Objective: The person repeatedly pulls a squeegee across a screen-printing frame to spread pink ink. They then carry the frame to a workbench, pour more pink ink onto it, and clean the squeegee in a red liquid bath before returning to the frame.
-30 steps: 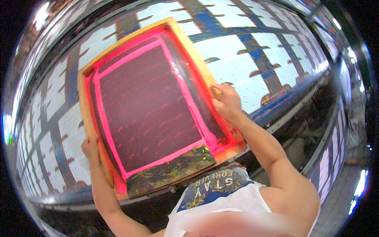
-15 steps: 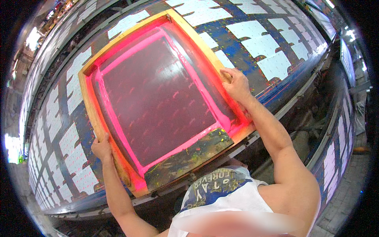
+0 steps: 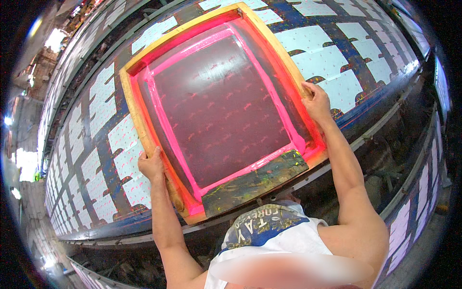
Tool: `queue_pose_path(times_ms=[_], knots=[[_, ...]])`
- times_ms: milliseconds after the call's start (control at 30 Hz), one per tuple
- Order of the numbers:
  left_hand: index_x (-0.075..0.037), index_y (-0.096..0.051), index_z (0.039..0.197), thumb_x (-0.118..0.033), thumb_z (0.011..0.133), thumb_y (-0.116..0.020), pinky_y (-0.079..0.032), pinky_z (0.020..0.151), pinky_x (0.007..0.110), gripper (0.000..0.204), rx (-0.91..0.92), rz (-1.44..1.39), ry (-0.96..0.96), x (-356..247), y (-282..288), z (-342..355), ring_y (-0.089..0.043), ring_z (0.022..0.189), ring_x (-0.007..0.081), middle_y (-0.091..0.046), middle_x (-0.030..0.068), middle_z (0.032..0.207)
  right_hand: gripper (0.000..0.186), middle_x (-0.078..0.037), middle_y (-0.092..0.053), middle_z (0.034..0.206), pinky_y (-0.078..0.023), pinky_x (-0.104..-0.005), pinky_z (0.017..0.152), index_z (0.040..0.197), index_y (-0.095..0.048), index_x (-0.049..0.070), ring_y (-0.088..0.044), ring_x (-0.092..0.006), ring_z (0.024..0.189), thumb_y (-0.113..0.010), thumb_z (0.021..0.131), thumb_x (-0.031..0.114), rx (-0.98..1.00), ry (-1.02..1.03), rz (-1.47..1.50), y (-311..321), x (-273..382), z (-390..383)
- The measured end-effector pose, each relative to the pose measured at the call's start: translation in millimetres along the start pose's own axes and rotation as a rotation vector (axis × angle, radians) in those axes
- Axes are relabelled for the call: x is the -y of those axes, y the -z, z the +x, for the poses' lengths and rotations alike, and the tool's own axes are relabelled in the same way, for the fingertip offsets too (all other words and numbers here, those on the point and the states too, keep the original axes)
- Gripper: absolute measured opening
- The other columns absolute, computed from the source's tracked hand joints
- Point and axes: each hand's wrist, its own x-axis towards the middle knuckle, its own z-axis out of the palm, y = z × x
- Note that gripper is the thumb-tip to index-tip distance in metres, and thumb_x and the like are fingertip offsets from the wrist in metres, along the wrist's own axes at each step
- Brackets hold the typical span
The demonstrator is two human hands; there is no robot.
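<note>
Both my hands hold a wooden screen-printing frame (image 3: pixel 275 42) by its opposite long sides. My left hand (image 3: pixel 151 164) is closed round the left rail, with its thumb along the top edge. Closed on the right rail, my right hand (image 3: pixel 317 102) sits a little farther from me. Bright pink ink coats the inner walls and borders a dark mesh (image 3: pixel 216 111) that carries rows of small pink marks. A dark, paint-stained strip (image 3: pixel 255 180) crosses the near end of the frame. The frame lies tilted over a long printing table; whether it touches the surface I cannot tell.
Pale cut fabric panels (image 3: pixel 320 62) lie in rows on the paint-spotted table (image 3: pixel 284 21). Those to the left, such as one panel (image 3: pixel 130 144), bear small pink prints. A metal rail (image 3: pixel 370 130) runs along the near edge. Another table with panels (image 3: pixel 399 231) stands at the right.
The frame and both hands have moved right along the table. A printed panel beside my left hand, formerly covered, now shows. Both hands keep their hold.
</note>
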Motion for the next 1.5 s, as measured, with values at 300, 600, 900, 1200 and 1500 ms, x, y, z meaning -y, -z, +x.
queue_pose_path(times_ms=[300, 600, 900, 1200, 1500], knots=[[0.0, -0.083, 0.105, -0.033, 0.085, -0.091, -0.058, 0.081, 0.043, 0.04, -0.059, 0.111, -0.063, -18, -20, -11, -0.075, 0.084, 0.0272, -0.079, 0.0146, 0.093, 0.054, -0.017, -0.075, 0.122, -0.058, -0.0469, 0.101, 0.133, -0.073, 0.008, -0.071, -0.0386, 0.115, -0.08, 0.079, 0.004, 0.044, 0.008, 0.039, 20, -34, 6], [-0.001, -0.083, 0.114, -0.035, 0.085, -0.09, -0.058, 0.09, 0.047, 0.045, 0.02, 0.193, 0.015, 0, -28, -5, -0.077, 0.097, 0.0357, -0.078, 0.0221, 0.107, 0.062, -0.017, -0.073, 0.125, -0.054, -0.0482, 0.105, 0.141, -0.068, 0.009, -0.067, -0.0398, 0.119, -0.081, 0.08, 0.005, 0.072, 0.018, -0.039, 14, -29, 0], [-0.002, -0.081, 0.115, -0.04, 0.088, -0.083, -0.057, 0.096, 0.052, 0.047, 0.1, 0.249, 0.08, 13, -44, -4, -0.073, 0.107, 0.043, -0.075, 0.0242, 0.112, 0.065, -0.018, -0.063, 0.148, -0.051, -0.0535, 0.113, 0.141, -0.067, 0.008, -0.062, -0.0428, 0.133, -0.087, 0.08, 0.016, 0.792, 0.581, 0.242, 58, 79, -92], [0.0, -0.069, 0.13, -0.032, 0.09, -0.076, -0.054, 0.103, 0.053, 0.052, -0.084, 0.179, -0.17, 21, -62, -7, -0.067, 0.115, 0.0422, -0.07, 0.0238, 0.117, 0.047, -0.016, -0.072, 0.132, -0.056, -0.049, 0.106, 0.13, -0.074, 0.007, -0.069, -0.0377, 0.124, -0.074, 0.082, 0.003, 0.722, 0.708, -0.134, 37, 152, -172], [0.002, -0.068, 0.132, -0.03, 0.093, -0.074, -0.051, 0.11, 0.052, 0.051, -0.005, 0.149, -0.08, 7, -48, -19, -0.061, 0.126, 0.0405, -0.066, 0.0225, 0.129, 0.041, -0.012, -0.074, 0.102, -0.06, -0.0487, 0.089, 0.119, -0.077, 0.012, -0.074, -0.0352, 0.098, -0.079, 0.078, 0.009, 0.712, 0.686, -0.341, -13, 207, -166]])
